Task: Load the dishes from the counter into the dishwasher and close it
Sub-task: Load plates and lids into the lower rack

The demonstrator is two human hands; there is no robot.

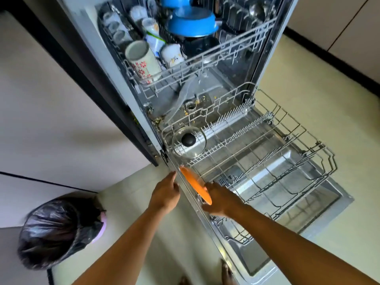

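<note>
- The right hand holds an orange plate by its near edge, fingers on the far face and thumb side towards the person.
- The orange plate stands on edge, tilted, at the near left corner of the lower rack, between the two hands.
- The left hand is just left of the plate, outside the rack's side rail, with its fingers stretched forward and holding nothing; whether the fingertips touch the rail cannot be told.
- Just beyond the plate and both hands, a glass lid with a black knob lies in the same rack, in its far left corner.
- The rest of the lower rack, to the right of the right hand, shows bare wire tines, and it is pulled out over the open dishwasher door.
- Further beyond the hands, the upper rack is also drawn out and carries a floral mug, a white mug, several glasses and a blue pot.
- Food scraps lie on the tub floor under the upper rack.
- To the left of and nearer than the left forearm stands a bin lined with a black bag.
</note>
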